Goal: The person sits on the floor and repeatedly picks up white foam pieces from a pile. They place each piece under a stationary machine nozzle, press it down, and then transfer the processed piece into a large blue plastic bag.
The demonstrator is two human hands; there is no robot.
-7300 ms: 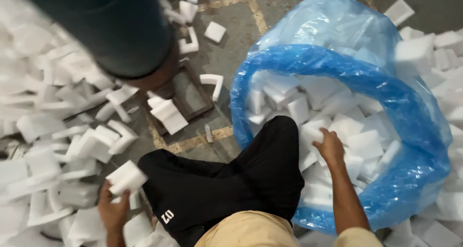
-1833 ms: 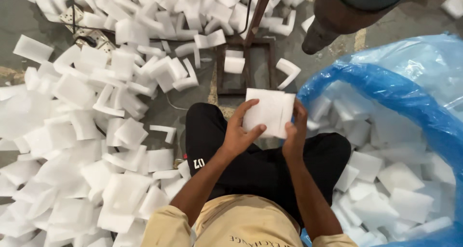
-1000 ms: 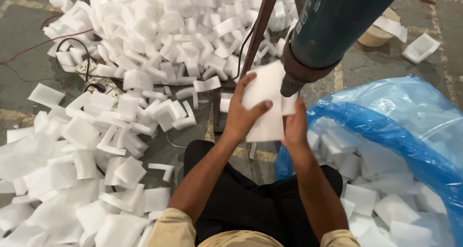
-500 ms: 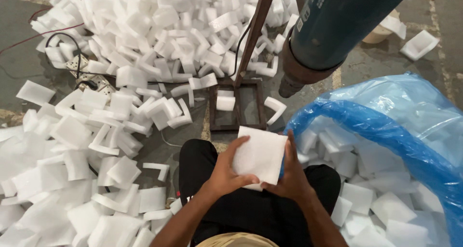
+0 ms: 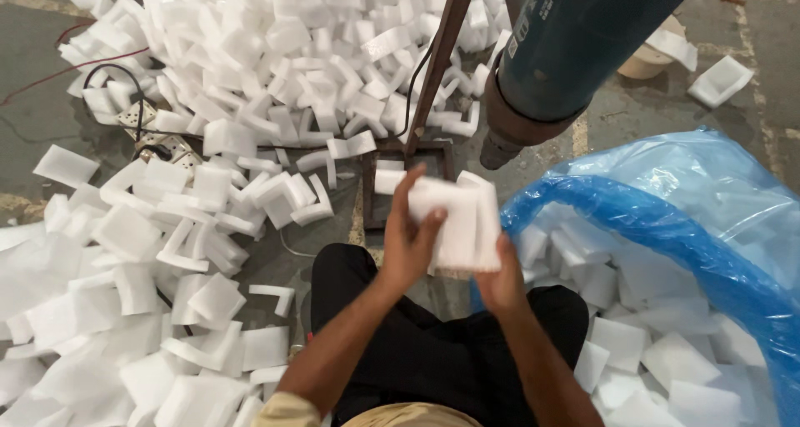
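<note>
- Two bare hands meet on one white foam block (image 5: pixel 462 223), held up in front of the chest above the black-trousered lap (image 5: pixel 433 352).
- Left hand (image 5: pixel 410 237): fingers wrapped over the block's left edge and front face, closed firmly on it; thumb side blurred, so exact finger placement can't be told.
- Right hand (image 5: pixel 502 279): under the block's lower right corner, fingers closed against it from below and behind.
- Foam block looks like a squarish slab with a step or lip along its top edge; motion blur softens its outline.
- Just above and right of the grip: nose of a large blue-grey power tool (image 5: pixel 567 52), pointing down and left, its tip near the block's upper right corner but apart from it.
- Beyond the grip: rusty metal stand (image 5: pixel 437 69), upright post rising from a square base frame on the floor; one small foam piece (image 5: pixel 388 179) lies inside that frame.
- Right of the grip: blue plastic bag (image 5: pixel 667 219), mouth rolled open, holding many white foam pieces.
- Left of and beyond the grip: broad heap of foam offcuts (image 5: pixel 217 169) spread over the concrete floor (image 5: pixel 50 52).
- Far left within the heap: a white power strip (image 5: pixel 162 148) with a black cable looping from it.
</note>
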